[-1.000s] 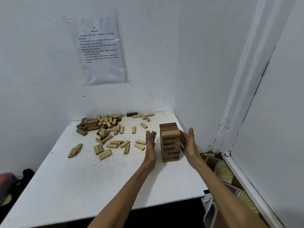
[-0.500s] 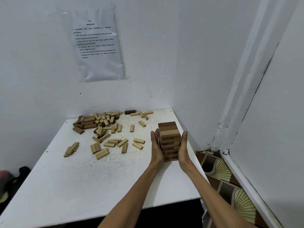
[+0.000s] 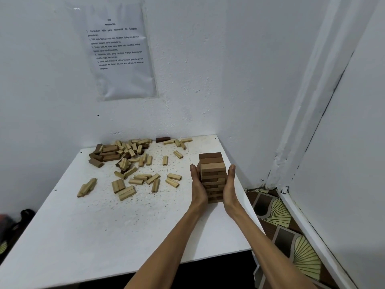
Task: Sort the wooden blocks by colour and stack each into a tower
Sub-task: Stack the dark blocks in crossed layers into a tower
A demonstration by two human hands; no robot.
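Near the right edge of the table (image 3: 104,236), straight fingers (image 3: 193,172) of the left hand (image 3: 199,185) lie flat against the left face of the block tower (image 3: 212,167). The right hand (image 3: 229,184) presses its straight fingers (image 3: 231,171) against the opposite face, so the stack is sandwiched between two flat palms. A second ago both hands stood apart from the stack with a gap on each side; they have since closed in until they touch it.

The tower stands upright, its long axis vertical, and its top layers rise above the fingertips. The uppermost reddish-brown blocks run left to right, with a paler block just beneath them.

Pale loose blocks (image 3: 133,180) lie scattered toward the far left of the surface, pointing every way. A heap of darker blocks (image 3: 108,153) sits near the far edge, and a single dark block (image 3: 163,139) lies against the wall.

On the wall hangs a printed sheet (image 3: 120,53) with numbered lines, too small to read with certainty.
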